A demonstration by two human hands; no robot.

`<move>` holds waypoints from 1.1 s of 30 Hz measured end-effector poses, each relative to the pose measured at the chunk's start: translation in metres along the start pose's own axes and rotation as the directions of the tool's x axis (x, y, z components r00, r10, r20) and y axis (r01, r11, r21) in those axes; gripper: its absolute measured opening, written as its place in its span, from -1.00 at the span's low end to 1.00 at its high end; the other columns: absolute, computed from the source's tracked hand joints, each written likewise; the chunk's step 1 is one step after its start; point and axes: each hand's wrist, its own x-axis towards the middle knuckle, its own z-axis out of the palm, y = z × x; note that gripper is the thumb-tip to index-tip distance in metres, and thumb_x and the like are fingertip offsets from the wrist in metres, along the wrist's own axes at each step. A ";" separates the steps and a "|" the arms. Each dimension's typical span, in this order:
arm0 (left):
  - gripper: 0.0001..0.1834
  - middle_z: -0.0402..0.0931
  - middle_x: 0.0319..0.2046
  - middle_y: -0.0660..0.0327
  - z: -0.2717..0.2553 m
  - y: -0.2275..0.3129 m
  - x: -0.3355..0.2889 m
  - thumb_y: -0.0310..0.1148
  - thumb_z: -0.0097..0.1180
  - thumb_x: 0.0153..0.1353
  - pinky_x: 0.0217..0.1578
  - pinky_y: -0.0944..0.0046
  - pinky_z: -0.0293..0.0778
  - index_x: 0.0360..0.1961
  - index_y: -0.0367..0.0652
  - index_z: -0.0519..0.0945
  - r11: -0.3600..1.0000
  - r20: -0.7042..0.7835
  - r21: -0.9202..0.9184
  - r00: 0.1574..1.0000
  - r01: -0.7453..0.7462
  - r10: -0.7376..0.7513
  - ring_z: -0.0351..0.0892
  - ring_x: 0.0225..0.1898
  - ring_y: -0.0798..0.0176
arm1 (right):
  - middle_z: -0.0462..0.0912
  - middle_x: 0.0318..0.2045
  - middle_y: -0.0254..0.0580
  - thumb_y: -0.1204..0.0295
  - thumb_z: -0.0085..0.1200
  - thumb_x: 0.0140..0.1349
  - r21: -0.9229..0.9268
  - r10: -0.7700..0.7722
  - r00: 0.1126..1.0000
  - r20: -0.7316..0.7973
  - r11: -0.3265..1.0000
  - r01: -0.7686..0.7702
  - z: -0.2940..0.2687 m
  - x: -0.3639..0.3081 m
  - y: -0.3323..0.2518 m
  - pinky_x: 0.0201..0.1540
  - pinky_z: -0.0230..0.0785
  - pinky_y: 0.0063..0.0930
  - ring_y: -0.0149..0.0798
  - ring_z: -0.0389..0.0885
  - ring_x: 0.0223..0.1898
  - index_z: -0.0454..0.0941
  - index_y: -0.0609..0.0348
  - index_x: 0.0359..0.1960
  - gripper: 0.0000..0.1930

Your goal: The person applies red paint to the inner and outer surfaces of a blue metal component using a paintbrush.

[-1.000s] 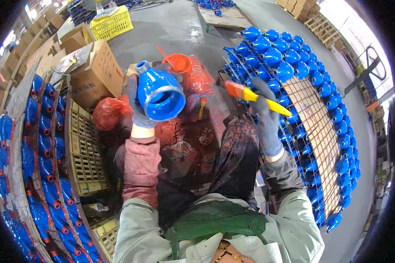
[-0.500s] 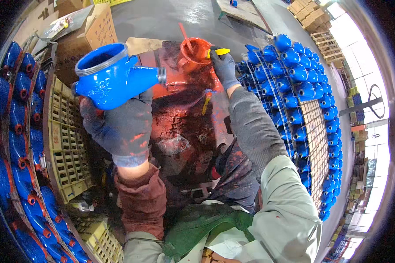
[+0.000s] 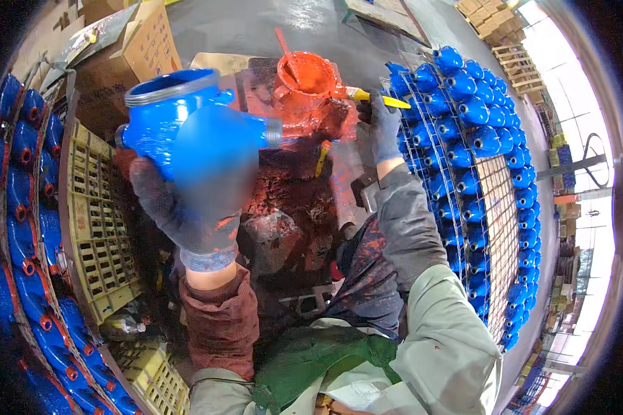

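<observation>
My left hand (image 3: 204, 225), in a dark paint-stained glove, is closed under a glossy blue water meter body (image 3: 156, 131). The body is raised at the left, its wide threaded mouth upward and its threaded side pipe pointing right. A blurred patch covers its lower middle and part of my fingers. Farther right, my gloved right hand (image 3: 383, 131) grips a paintbrush (image 3: 394, 103) by its yellow handle; its bristle end points left, beside the rim of a red-coated paint pot (image 3: 285, 93). A red stick (image 3: 282, 43) leans in the pot, among red paint.
A yellow-handled tool (image 3: 322, 159) lies on the red-stained work surface (image 3: 277, 194). Stacked blue bodies (image 3: 474, 111) fill a wire rack at right; more blue bodies (image 3: 24, 235) line the left. A yellow plastic crate (image 3: 104, 228) and a cardboard box (image 3: 149, 48) stand at left.
My right hand has moved right with the brush, from over the pot to beside its rim. The blue body has turned slightly, its mouth now seen more edge-on, and its side pipe sits lower.
</observation>
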 end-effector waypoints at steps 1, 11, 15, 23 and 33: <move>-0.19 0.09 0.32 -0.15 -0.007 -0.004 0.000 -0.10 0.16 0.18 0.18 -0.43 0.17 0.36 -0.16 0.09 0.999 -0.041 -0.041 0.999 -0.007 0.005 0.14 0.30 -0.24 | 0.66 -0.43 -0.22 0.23 0.14 0.26 0.068 0.017 0.999 -0.036 0.998 -0.014 -0.001 -0.004 -0.004 -0.49 0.46 -0.54 -0.39 0.60 -0.53 0.58 0.23 -0.18 -0.70; 0.26 0.25 0.15 -0.03 -0.018 -0.080 -0.004 -0.12 0.53 -0.19 0.12 0.05 0.33 0.39 -0.16 -0.12 -0.517 0.298 0.835 0.944 -0.187 0.140 0.35 0.13 0.02 | 0.58 -0.30 -0.10 0.15 -0.08 0.37 0.140 -0.177 0.982 0.063 0.976 0.167 0.015 -0.099 -0.129 -0.28 0.52 -0.43 -0.22 0.61 -0.32 0.44 0.21 -0.05 -0.64; 0.10 0.29 0.15 -0.16 -0.037 -0.083 -0.002 -0.14 0.54 -0.29 0.09 -0.14 0.36 0.28 -0.14 0.17 -0.631 0.571 0.632 0.821 -0.450 -0.014 0.41 0.08 -0.26 | 0.53 -0.39 -0.03 0.12 -0.23 0.41 0.194 -0.558 0.807 0.194 0.828 0.526 0.009 -0.131 -0.160 -0.38 0.43 -0.39 -0.24 0.51 -0.44 0.41 0.34 -0.15 -0.57; -0.13 0.31 0.13 -0.28 -0.036 -0.093 0.005 -0.21 0.49 -0.28 0.10 -0.15 0.36 0.14 -0.13 0.38 -0.610 0.467 0.696 0.884 -0.379 -0.016 0.39 0.13 -0.28 | 0.52 -0.47 -0.08 0.03 -0.06 0.32 -0.050 -0.629 0.767 0.126 0.768 0.638 -0.004 -0.142 -0.158 -0.39 0.50 -0.32 -0.11 0.59 -0.42 0.47 0.26 -0.34 -0.55; -0.07 0.29 0.14 -0.15 -0.025 -0.097 -0.001 -0.14 0.51 -0.22 0.09 -0.05 0.38 0.17 -0.23 0.30 -0.635 0.405 0.718 0.913 -0.284 0.050 0.39 0.12 -0.15 | 0.55 -0.48 -0.16 0.06 0.06 0.27 -0.054 -0.731 0.678 0.082 0.676 0.735 0.002 -0.137 -0.151 -0.48 0.50 -0.39 -0.13 0.60 -0.43 0.47 0.22 -0.36 -0.60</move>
